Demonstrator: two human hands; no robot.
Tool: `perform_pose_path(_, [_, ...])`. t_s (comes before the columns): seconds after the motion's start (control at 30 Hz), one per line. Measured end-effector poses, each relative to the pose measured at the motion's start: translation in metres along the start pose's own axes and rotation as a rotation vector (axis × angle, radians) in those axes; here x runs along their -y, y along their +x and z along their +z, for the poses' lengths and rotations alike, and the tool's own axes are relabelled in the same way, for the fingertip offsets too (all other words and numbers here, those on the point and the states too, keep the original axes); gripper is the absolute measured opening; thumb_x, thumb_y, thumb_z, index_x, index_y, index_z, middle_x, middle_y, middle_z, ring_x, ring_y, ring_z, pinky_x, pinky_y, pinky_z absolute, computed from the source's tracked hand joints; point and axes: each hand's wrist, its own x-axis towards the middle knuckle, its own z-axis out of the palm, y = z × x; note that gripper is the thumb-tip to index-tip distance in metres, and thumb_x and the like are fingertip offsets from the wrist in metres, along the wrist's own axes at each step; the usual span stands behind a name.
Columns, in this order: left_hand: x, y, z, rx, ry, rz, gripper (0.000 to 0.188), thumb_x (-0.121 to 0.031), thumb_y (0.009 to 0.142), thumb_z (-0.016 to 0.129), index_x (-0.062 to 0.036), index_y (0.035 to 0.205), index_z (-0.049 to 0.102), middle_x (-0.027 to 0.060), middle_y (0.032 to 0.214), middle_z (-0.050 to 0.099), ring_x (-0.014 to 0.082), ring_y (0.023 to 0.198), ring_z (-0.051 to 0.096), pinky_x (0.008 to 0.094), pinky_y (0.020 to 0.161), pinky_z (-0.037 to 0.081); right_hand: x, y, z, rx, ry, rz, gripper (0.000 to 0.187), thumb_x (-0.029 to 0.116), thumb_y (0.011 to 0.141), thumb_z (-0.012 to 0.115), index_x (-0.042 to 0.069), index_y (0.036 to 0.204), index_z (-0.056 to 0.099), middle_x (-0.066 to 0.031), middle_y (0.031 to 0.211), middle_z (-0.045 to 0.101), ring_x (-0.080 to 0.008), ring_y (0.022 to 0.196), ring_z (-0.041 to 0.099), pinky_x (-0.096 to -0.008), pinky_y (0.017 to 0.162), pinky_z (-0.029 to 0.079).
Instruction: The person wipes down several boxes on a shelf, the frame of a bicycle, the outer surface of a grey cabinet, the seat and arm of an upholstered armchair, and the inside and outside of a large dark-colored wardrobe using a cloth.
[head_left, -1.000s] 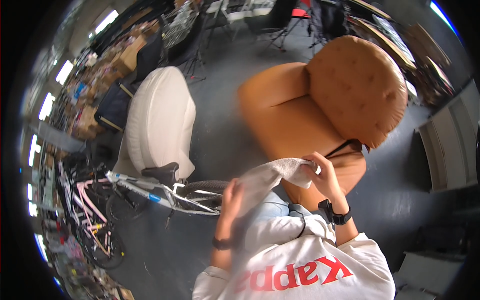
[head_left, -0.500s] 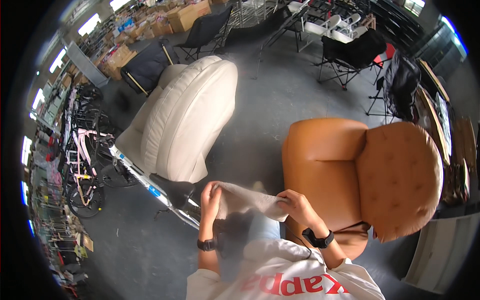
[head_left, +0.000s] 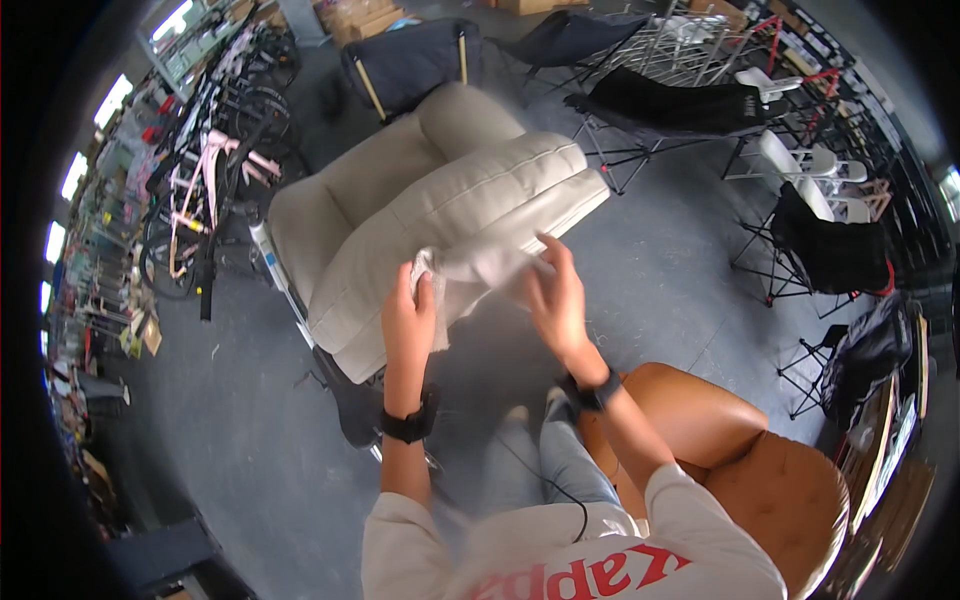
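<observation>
A greyish-beige cloth (head_left: 484, 262) is stretched between my two hands in front of me. My left hand (head_left: 408, 318) pinches its bunched left end, and a flap of it hangs down beside the fingers. At the other end, my right hand (head_left: 558, 300) has its thumb and fingers on the cloth, somewhat blurred by motion. Behind the cloth in the view stands a cream padded armchair (head_left: 400, 215); whether the cloth touches it I cannot tell. A black band is on each wrist.
An orange-brown armchair (head_left: 690, 415) stands close on my right. By the cream chair's left side is a bicycle with a white and blue frame (head_left: 275, 265). A pink bicycle (head_left: 205, 180) and others line the left. Black folding chairs (head_left: 680, 105) stand at the back right.
My view has turned, and I now face the cream armchair more squarely. Both hands have moved forward with the cloth, up in the picture; the orange-brown armchair has shifted lower.
</observation>
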Motion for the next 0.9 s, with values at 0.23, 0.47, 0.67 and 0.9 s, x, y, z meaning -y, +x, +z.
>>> perform_pose_path(0.23, [0.065,-0.034,0.040,-0.097,0.151,-0.106,0.022,-0.016,0.093,0.044,0.0029,0.103,0.050,0.0201,0.079,0.056,0.0316,0.064,0.051,0.0382,0.061,0.043,-0.083,0.005,0.046,0.148,0.026,-0.368,0.034,-0.002,0.074,0.057,0.002,0.108,0.055,-0.0126,0.080,0.052,-0.0286,0.069,0.053,-0.0363,0.066,0.044])
perform_pose_path(0.47, [0.083,-0.211,0.148,0.079,0.100,-0.121,0.025,-0.006,0.089,0.050,0.0015,0.113,0.052,0.0143,0.108,0.057,0.0214,0.085,0.057,0.0326,0.066,0.047,-0.247,-0.128,-0.144,0.526,-0.627,-0.064,0.062,0.011,0.070,0.065,0.004,0.128,0.042,-0.0140,0.123,0.048,-0.0311,0.110,0.047,-0.0413,0.093,0.038])
perform_pose_path(0.67, [0.169,-0.341,0.223,0.079,-0.116,-0.635,0.024,-0.014,0.089,0.048,0.0006,0.107,0.055,0.0097,0.100,0.060,0.0195,0.088,0.057,0.0303,0.079,0.045,-0.454,-0.295,-0.356,0.419,-1.373,0.140,0.062,0.030,0.082,0.057,0.005,0.134,0.035,-0.0136,0.131,0.041,-0.0299,0.123,0.037,-0.0458,0.105,0.024])
perform_pose_path(0.9, [0.280,-0.413,0.200,-0.198,0.005,-0.596,0.026,-0.014,0.089,0.048,0.0015,0.109,0.054,0.0128,0.104,0.059,0.0228,0.094,0.055,0.0330,0.084,0.042,-0.465,-0.287,-0.298,0.200,-1.310,0.004,0.053,0.029,0.081,0.058,0.005,0.127,0.043,-0.0114,0.122,0.048,-0.0287,0.116,0.042,-0.0446,0.102,0.028])
